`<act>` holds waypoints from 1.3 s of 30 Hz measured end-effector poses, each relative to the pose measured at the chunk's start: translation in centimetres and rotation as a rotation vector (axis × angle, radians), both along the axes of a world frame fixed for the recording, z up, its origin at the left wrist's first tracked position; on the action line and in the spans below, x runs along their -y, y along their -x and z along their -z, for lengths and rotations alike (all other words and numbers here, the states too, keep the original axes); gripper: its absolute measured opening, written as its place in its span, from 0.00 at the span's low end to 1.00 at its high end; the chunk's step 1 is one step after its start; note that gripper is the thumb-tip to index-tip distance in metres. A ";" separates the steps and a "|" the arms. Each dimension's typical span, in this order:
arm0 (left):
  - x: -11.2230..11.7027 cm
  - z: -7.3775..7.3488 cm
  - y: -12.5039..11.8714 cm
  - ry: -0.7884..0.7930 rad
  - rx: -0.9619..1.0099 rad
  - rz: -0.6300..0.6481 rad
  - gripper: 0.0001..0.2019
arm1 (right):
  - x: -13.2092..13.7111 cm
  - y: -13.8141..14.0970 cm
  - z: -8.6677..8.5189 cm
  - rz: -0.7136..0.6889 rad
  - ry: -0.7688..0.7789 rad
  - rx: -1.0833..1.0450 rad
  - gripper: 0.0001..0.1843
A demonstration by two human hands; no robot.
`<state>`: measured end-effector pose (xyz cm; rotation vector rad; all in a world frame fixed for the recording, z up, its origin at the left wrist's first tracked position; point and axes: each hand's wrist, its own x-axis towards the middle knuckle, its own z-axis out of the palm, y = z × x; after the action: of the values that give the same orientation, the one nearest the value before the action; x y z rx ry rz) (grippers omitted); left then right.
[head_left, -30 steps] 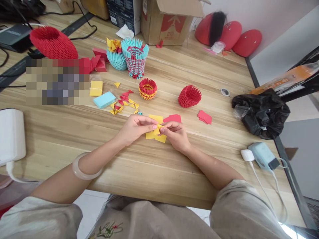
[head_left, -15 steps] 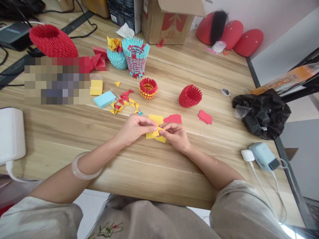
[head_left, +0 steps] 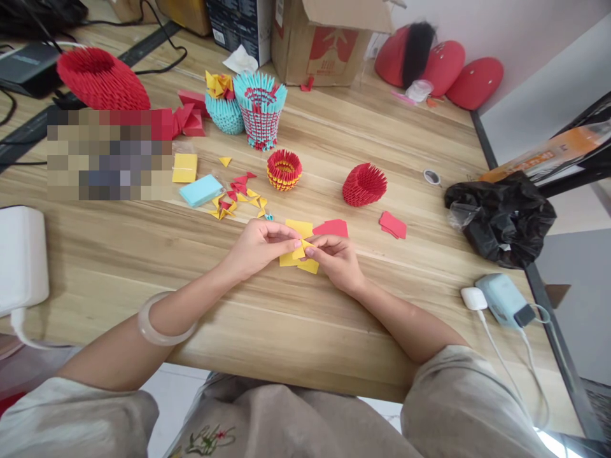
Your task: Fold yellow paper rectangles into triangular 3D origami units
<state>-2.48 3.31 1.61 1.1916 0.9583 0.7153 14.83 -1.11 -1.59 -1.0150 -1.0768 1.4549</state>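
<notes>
Between both hands is a small, partly folded yellow paper piece (head_left: 300, 252). My left hand (head_left: 260, 248) pinches its left side with thumb and fingers. My right hand (head_left: 338, 261) grips the right side, its thumb pressed on the paper. Under and around the fingertips lie flat yellow paper slips (head_left: 300, 227), partly covered by the hands. Red paper slips (head_left: 333, 228) lie just beyond my right hand. Folded yellow and red paper triangles (head_left: 238, 194) are scattered beyond my left hand, near a pack of light-blue paper (head_left: 201, 190).
Behind stand a red-and-yellow folded-paper bowl (head_left: 284, 170), a red paper bowl (head_left: 364, 184) and a blue-and-red paper vase (head_left: 260, 111). More red slips (head_left: 393, 225) lie at right, near a black plastic bag (head_left: 501, 216) and a blue charger (head_left: 506, 299). A cardboard box (head_left: 329, 44) stands at the back.
My right fingers have shifted slightly on the yellow paper piece, and its right flap shows less now. My left hand stays nearly still.
</notes>
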 end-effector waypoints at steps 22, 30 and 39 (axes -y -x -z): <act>0.3 -0.1 -0.1 -0.149 -0.112 0.054 0.13 | 0.0 0.0 0.0 -0.026 0.024 0.029 0.09; 0.3 0.2 -0.1 -0.122 -0.096 0.043 0.09 | -0.1 0.1 0.1 -0.022 0.063 -0.009 0.08; 0.6 0.3 -0.1 -0.210 -0.155 0.042 0.10 | -0.1 0.1 -0.3 -0.054 0.061 0.002 0.07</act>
<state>-2.34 2.68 1.27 1.4640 1.0008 0.7106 14.74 -0.96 -1.25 -1.0376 -1.0744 1.5391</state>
